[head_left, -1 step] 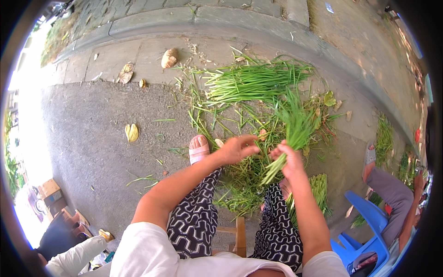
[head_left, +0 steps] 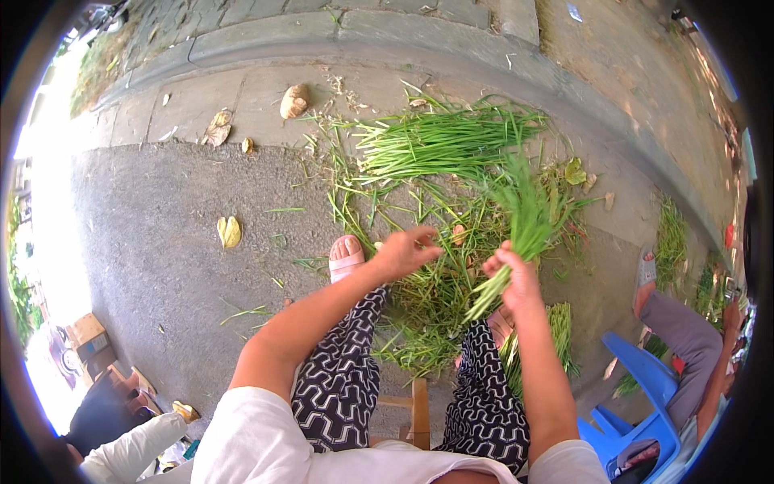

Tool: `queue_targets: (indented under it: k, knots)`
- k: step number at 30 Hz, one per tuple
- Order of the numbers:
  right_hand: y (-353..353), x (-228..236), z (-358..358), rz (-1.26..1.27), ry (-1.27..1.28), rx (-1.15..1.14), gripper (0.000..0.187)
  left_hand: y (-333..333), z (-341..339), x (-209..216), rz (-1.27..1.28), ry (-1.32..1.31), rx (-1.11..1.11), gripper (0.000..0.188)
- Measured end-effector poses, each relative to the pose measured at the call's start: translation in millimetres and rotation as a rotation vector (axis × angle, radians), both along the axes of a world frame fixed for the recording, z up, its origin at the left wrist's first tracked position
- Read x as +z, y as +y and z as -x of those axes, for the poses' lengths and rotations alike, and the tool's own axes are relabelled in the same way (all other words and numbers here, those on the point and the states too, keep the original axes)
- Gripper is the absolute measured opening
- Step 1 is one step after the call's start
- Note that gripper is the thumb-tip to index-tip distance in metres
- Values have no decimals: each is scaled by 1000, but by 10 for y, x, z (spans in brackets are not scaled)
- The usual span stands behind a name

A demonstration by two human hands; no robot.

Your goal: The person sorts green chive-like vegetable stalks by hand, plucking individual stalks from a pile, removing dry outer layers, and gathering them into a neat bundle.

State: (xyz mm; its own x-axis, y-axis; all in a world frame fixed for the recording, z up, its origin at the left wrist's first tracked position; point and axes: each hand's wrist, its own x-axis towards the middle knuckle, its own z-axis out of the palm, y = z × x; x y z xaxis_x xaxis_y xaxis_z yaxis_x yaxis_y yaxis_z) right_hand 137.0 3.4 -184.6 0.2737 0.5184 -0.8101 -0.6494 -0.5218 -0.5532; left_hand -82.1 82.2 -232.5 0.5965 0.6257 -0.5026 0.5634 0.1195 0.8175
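Observation:
My right hand (head_left: 516, 273) is closed around a bunch of garlic chives (head_left: 528, 219). The pale cut ends stick out below the fist toward me, and the blurred green tops fan away. To its left, my left hand (head_left: 405, 252) hovers with loosely bent fingers, thumb and forefinger apart, nothing visible in it. Below both hands lies a heap of loose trimmings (head_left: 439, 310). Beyond them, a laid-out pile of green stalks (head_left: 439, 145) rests on the pavement. Another bundle of stalks (head_left: 558, 339) lies beside my right leg, partly hidden by my forearm.
A blue plastic chair (head_left: 645, 379) stands at the right, with a seated person's leg (head_left: 685, 331) beside it. A stone kerb (head_left: 403, 40) runs across the far side. Dry leaves (head_left: 229, 232) and a brown lump (head_left: 295, 102) lie on the ground. Another person's sleeve (head_left: 137, 448) shows lower left.
My right hand has shifted slightly right with the chives. My left hand has drawn a little left, so the gap between the hands is wider.

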Motion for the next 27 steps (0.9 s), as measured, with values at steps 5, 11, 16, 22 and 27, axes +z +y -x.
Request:
queue_targets:
  k: [5, 11, 16, 22, 27]
  knots:
    - [-188, 95, -519, -168, -21, -148, 15, 242, -44, -390, -414, 312, -244, 35]
    - [-460, -119, -515, 40, -67, -188, 16, 413, -963, -349, -289, 502, -415, 45]
    - [-584, -101, -696, 65, -112, -245, 17, 190, -1537, -460, -659, 533, -228, 63]
    - [-704, -125, -805, 28, -128, -289, 21, -387, -1712, -779, -692, 331, -540, 33]
    - [-657, 64, -863, -38, -165, -271, 22, -92, -1208, -815, -599, 111, -388, 28]
